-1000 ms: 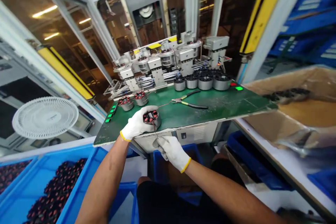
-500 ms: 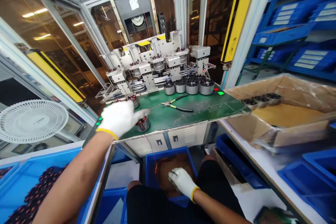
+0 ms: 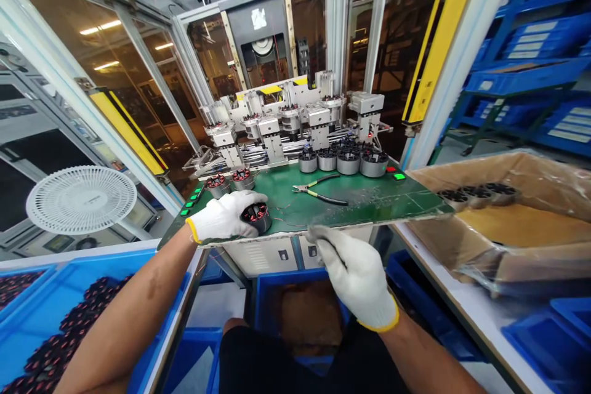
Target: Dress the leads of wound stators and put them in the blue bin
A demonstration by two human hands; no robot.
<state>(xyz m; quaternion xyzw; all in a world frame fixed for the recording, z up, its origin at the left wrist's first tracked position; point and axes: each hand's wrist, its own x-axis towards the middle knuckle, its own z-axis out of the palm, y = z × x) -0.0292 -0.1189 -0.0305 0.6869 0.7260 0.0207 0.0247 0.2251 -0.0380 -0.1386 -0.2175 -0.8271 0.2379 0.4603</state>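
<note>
My left hand (image 3: pixel 226 217), in a white glove with a yellow cuff, is closed round the side of a wound motor stator (image 3: pixel 256 217) near the bench's front edge. Red-copper windings show inside its grey ring. Thin loose wire (image 3: pixel 289 223) trails over the green mat to the right of it. My right hand (image 3: pixel 353 268), gloved alike, hangs in front of the bench edge with its fingers drawn together; the tips are blurred, and anything between them cannot be made out. Cutting pliers (image 3: pixel 318 191) with black and yellow-green handles lie on the mat behind.
Two wound stators (image 3: pixel 242 179) stand at the back left; several grey stators (image 3: pixel 348 163) stand at the back right before the winding machine (image 3: pixel 277 126). A blue bin (image 3: pixel 265 301) sits below the bench. A lined carton (image 3: pixel 521 258) is at right, a blue tray (image 3: pixel 28 335) at left.
My right hand has risen from the blue bin to the bench edge. My left hand has come down from above the stator and taken hold of its side.
</note>
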